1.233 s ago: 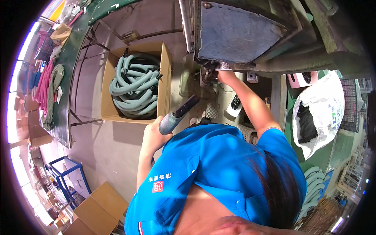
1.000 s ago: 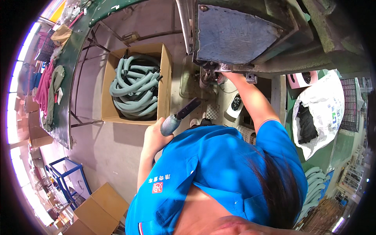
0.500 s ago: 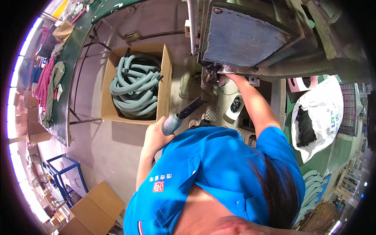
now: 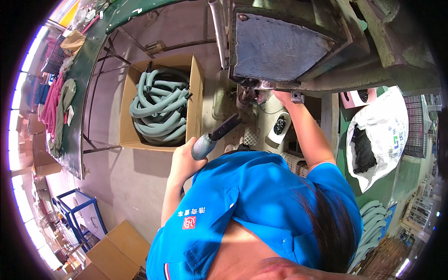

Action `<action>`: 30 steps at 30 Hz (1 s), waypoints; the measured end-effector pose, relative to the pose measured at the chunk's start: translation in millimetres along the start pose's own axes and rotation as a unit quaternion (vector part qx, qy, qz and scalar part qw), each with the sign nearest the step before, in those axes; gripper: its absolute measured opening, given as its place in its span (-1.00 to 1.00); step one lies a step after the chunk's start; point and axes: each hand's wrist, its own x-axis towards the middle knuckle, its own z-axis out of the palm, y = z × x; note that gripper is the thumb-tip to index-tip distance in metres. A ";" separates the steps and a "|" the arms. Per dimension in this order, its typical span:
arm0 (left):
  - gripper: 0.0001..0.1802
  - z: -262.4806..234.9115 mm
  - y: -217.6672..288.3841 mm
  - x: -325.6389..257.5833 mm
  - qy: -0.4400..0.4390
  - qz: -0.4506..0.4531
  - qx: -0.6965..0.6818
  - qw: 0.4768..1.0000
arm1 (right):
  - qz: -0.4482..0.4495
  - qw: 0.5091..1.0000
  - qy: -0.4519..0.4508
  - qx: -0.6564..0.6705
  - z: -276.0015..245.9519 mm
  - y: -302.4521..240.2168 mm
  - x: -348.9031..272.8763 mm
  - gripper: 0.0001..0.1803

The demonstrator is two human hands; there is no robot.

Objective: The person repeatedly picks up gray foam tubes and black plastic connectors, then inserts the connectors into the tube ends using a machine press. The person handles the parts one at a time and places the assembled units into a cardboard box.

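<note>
Wrapped round a grey foam-sleeved tube point(image 4: 207, 143) with a flat black end point(image 4: 227, 127), the left hand point(image 4: 183, 157) holds it beside the blue shirt point(image 4: 254, 179); it looks light, soft over something stiff, best gripped by the foam. By the dark metal machine with a blue-grey panel point(image 4: 280, 44), the right hand's point(image 4: 283, 97) fingers are hidden; its grip cannot be told.

Lighting: bright overall, with blown-out, violet-fringed white panes point(image 4: 21, 154) at the rim far left of the hands, soft shadow on the floor point(image 4: 116, 177) beside the left hand point(image 4: 183, 157), and a pale highlight along the right forearm point(image 4: 305, 128). Shade: dim recess beneath the machine point(image 4: 280, 44) at the right hand point(image 4: 282, 97), fine detail there hard to read. Picture quality: fairly crisp around the left hand; soft clutter far right of the hands; fisheye bending of the green counter point(image 4: 87, 70) left of them; black corners.
</note>
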 end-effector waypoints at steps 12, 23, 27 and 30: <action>-0.53 4.6 26.1 81.6 -0.040 0.205 0.041 0.977 | 0.202 0.886 -0.115 0.402 23.6 -75.0 -52.1 -0.73; -0.44 -5.3 44.1 143.1 -0.005 0.224 0.103 0.969 | -0.181 0.977 0.086 -0.072 35.0 -13.3 44.6 -0.75; -0.40 -5.0 39.7 143.0 -0.061 0.160 0.079 0.982 | -0.205 0.970 0.097 -0.094 38.6 -12.4 44.1 -0.75; -0.45 0.2 34.1 155.9 -0.198 0.031 0.015 0.980 | -0.217 0.964 0.106 -0.108 39.2 -12.1 42.3 -0.76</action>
